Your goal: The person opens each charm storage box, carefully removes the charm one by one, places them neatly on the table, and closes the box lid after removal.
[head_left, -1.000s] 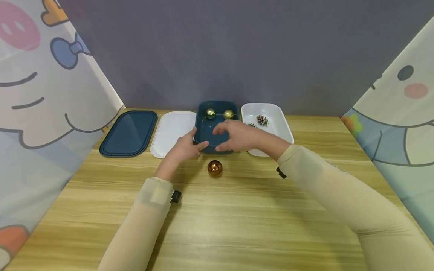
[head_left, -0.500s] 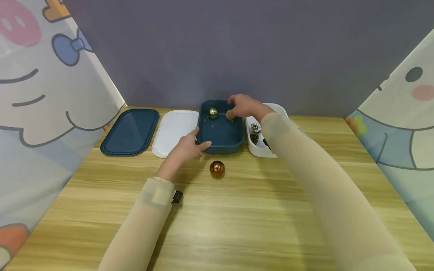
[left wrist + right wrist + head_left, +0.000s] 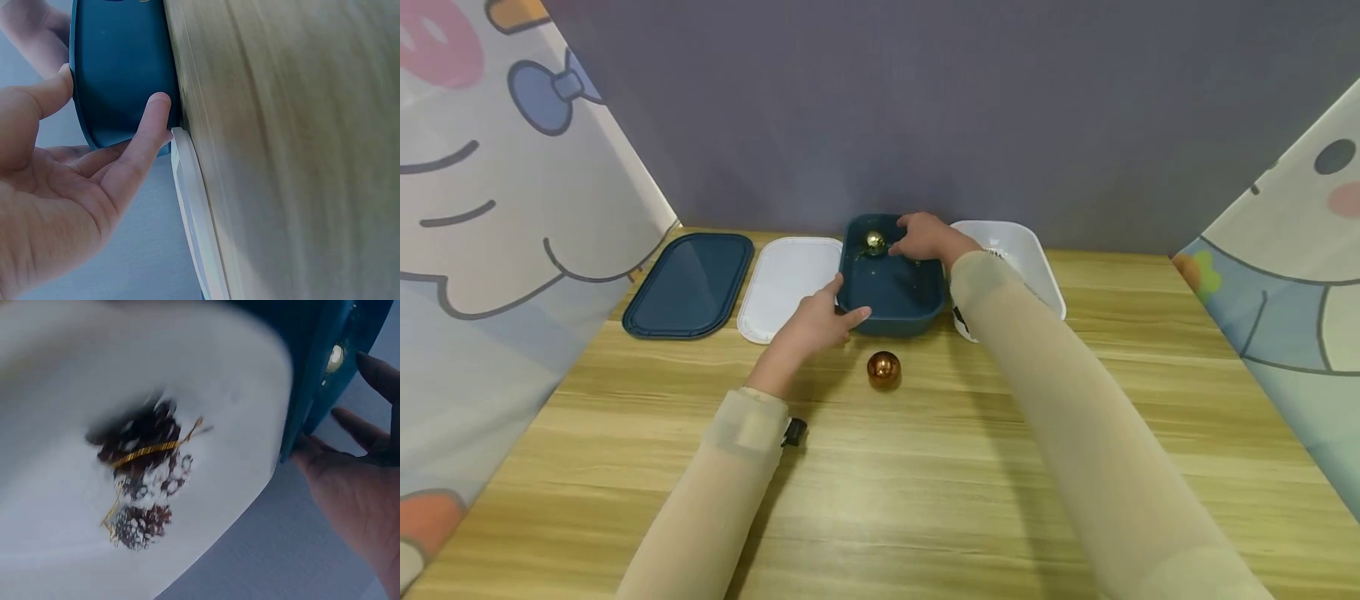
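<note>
My left hand [image 3: 820,323] touches the near left corner of the dark blue box [image 3: 891,327] with thumb and fingers extended. In the left wrist view, the thumb [image 3: 59,81] is at the rim and a finger lies along the wall. My right hand [image 3: 925,237] reaches over the far right corner of that box, its fingers spread around the rim. A shiny gold ornament ball [image 3: 874,242] lies inside at the back left. My right hand hides the spot where a second gold ball lay. A copper-coloured ornament ball [image 3: 883,369] sits on the table before the box.
Right of the blue box stands a white box [image 3: 1036,271] holding several frosted pinecones [image 3: 147,469] with gold cords. To the left lie a white lid [image 3: 782,287] and a dark blue lid [image 3: 691,285]. A grey partition [image 3: 880,108] rises behind the table.
My right hand has moved from over the front of the blue box to its far right corner, covering one gold ball. The left hand stays at the near left corner.
</note>
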A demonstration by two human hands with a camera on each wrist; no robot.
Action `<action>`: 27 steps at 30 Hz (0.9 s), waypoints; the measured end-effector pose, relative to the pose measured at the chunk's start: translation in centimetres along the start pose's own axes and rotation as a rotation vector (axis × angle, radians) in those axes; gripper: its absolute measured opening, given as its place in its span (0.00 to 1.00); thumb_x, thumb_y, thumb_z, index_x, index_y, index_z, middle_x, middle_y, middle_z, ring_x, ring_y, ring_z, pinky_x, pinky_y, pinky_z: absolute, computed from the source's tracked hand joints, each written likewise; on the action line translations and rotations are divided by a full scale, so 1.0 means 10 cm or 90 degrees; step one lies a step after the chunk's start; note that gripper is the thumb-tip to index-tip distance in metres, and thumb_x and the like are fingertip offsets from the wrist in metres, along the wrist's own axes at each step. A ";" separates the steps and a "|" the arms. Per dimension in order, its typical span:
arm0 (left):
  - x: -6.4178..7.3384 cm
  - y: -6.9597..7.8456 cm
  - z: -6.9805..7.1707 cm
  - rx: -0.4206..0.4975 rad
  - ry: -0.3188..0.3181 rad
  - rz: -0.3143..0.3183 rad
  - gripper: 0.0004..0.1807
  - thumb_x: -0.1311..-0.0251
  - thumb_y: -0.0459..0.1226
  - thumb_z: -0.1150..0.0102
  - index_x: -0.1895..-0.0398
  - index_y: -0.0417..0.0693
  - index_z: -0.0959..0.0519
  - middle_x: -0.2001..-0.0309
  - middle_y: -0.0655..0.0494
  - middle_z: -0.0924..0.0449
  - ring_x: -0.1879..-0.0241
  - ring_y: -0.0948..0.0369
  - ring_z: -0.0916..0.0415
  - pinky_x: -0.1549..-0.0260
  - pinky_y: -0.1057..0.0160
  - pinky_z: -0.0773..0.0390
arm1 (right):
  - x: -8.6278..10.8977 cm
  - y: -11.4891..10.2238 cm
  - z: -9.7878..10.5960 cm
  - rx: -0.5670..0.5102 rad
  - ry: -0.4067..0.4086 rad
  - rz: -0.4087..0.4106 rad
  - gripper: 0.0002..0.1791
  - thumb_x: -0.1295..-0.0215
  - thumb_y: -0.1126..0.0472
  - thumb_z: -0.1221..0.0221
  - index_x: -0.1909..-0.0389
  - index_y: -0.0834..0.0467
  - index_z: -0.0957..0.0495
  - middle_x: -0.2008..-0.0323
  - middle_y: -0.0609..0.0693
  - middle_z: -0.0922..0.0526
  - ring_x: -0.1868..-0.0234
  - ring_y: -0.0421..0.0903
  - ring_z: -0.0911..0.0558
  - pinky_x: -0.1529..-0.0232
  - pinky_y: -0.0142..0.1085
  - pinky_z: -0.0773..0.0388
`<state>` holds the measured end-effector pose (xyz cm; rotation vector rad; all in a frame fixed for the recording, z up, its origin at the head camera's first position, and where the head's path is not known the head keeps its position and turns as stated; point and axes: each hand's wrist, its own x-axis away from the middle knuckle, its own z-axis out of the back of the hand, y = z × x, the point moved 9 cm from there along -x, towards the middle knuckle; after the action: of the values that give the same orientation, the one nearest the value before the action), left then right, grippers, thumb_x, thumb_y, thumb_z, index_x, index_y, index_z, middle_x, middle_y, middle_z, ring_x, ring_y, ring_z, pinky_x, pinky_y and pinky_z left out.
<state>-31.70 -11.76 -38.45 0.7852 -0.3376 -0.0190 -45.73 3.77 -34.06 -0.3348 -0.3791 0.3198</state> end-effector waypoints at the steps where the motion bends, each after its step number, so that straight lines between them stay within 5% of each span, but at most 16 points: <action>1: 0.00 0.00 0.00 0.001 -0.001 0.001 0.53 0.22 0.56 0.43 0.11 0.50 0.66 0.57 0.45 0.09 0.56 0.52 0.10 0.55 0.56 0.21 | 0.00 -0.01 -0.02 0.003 -0.010 -0.004 0.41 0.18 0.48 0.44 0.13 0.56 0.48 0.13 0.56 0.48 0.13 0.58 0.46 0.17 0.53 0.40; 6: -0.01 -0.01 -0.02 0.005 -0.004 0.003 0.53 0.22 0.56 0.43 0.11 0.50 0.66 0.58 0.45 0.09 0.56 0.52 0.10 0.56 0.57 0.21 | 0.00 -0.06 -0.15 0.034 -0.078 -0.018 0.41 0.17 0.49 0.48 0.12 0.56 0.53 0.13 0.55 0.50 0.13 0.57 0.48 0.16 0.52 0.42; 9: 0.00 -0.01 -0.02 0.008 0.000 0.004 0.53 0.22 0.56 0.43 0.11 0.51 0.65 0.58 0.45 0.09 0.57 0.52 0.10 0.57 0.56 0.22 | 0.00 -0.07 -0.22 0.048 -0.102 -0.023 0.38 0.17 0.52 0.50 0.13 0.55 0.50 0.15 0.56 0.42 0.24 0.56 0.29 0.27 0.48 0.29; 13: 0.02 -0.01 -0.02 0.007 0.002 0.006 0.53 0.22 0.56 0.43 0.11 0.51 0.65 0.57 0.45 0.09 0.56 0.52 0.10 0.56 0.57 0.22 | 0.00 -0.08 -0.26 0.059 -0.100 -0.017 0.35 0.19 0.54 0.50 0.15 0.55 0.42 0.19 0.57 0.34 0.42 0.52 0.20 0.44 0.43 0.21; 21: 0.02 -0.02 0.00 0.004 0.002 -0.002 0.53 0.21 0.56 0.43 0.11 0.49 0.66 0.57 0.44 0.09 0.57 0.52 0.11 0.63 0.59 0.24 | 0.01 -0.06 -0.20 -0.016 -0.064 -0.036 0.32 0.23 0.58 0.40 0.21 0.58 0.32 0.22 0.58 0.29 0.42 0.53 0.12 0.41 0.43 0.14; 27: 0.02 -0.03 0.00 0.001 0.004 -0.005 0.53 0.21 0.55 0.43 0.11 0.48 0.65 0.56 0.43 0.09 0.56 0.51 0.10 0.54 0.56 0.22 | 0.03 -0.05 -0.11 -0.061 -0.039 -0.044 0.32 0.25 0.58 0.35 0.23 0.57 0.30 0.24 0.58 0.28 0.45 0.53 0.10 0.43 0.42 0.13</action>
<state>-31.46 -12.00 -38.56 0.7886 -0.3288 -0.0234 -44.87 3.15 -34.72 -0.4049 -0.4659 0.2460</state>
